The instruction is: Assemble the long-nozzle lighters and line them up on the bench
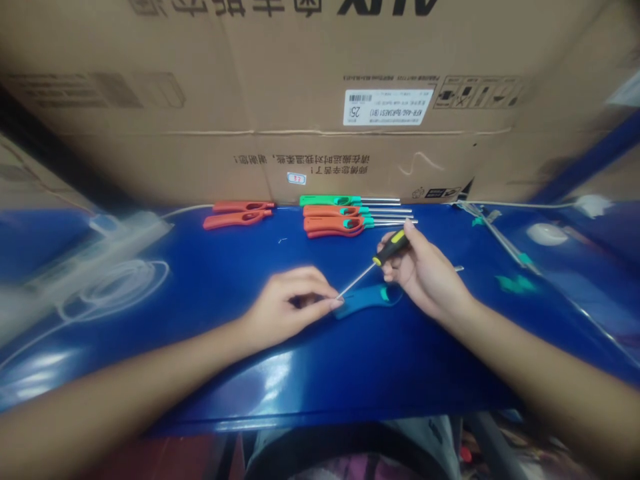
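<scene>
A screwdriver with a black and yellow handle is gripped in my right hand. Its metal shaft slants down to the left, the tip ending by my left fingertips. My left hand pinches the rear end of a blue gas lighter, which lies on the blue table. A small green part shows near the lighter's front; my right hand partly covers the area beyond it. Whether the tip touches the lighter cannot be made out behind my thumb.
Behind my hands lie red lighters and a green lighter with metal tubes. Two red handles sit to their left. A cardboard box stands behind. A power strip with coiled cable is left; green pieces and a white object are right.
</scene>
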The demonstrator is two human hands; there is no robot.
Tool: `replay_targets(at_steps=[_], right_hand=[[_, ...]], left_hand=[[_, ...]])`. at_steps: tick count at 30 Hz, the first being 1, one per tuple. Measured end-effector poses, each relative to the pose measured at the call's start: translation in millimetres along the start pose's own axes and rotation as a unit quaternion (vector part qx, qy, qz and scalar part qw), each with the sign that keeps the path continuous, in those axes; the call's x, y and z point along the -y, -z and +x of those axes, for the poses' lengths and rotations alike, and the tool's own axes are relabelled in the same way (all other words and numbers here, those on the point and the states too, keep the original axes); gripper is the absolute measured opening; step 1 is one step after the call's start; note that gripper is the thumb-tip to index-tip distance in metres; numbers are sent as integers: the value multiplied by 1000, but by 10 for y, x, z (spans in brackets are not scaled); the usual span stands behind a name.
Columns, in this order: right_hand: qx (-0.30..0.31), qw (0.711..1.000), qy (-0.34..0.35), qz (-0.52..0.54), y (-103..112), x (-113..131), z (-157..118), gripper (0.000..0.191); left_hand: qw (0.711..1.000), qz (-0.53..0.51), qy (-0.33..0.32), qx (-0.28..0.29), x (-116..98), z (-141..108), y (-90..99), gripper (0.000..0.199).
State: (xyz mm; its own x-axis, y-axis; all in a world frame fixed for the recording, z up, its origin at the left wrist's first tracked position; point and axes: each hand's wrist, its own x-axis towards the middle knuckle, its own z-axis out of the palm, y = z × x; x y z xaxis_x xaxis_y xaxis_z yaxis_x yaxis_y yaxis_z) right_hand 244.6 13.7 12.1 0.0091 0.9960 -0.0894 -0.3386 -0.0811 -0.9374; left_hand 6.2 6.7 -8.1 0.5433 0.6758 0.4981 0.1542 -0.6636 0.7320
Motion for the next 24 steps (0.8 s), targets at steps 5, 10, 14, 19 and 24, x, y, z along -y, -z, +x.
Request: replay_targets(at_steps=[5,10,14,19,24], right_hand=[[-4,997,61,-44,-21,27,-40,47],[23,978,171,-119,-77,85,-205,41],[102,941,257,-194,-66,110,-390,33],[177,892,324,-260,-62,131,-543,28],[173,834,459,-251,-119,55,-481,66]], left_hand=[[1000,14,-1,-2,11,-7,-16,6],[999,36,-3,13,5,-50,-40,8],[997,43,-11,65,-21,-98,-65,11],[997,41,-5,71,-44,-98,-94,12],[997,32,-10,65,-37,-76,-109,7]])
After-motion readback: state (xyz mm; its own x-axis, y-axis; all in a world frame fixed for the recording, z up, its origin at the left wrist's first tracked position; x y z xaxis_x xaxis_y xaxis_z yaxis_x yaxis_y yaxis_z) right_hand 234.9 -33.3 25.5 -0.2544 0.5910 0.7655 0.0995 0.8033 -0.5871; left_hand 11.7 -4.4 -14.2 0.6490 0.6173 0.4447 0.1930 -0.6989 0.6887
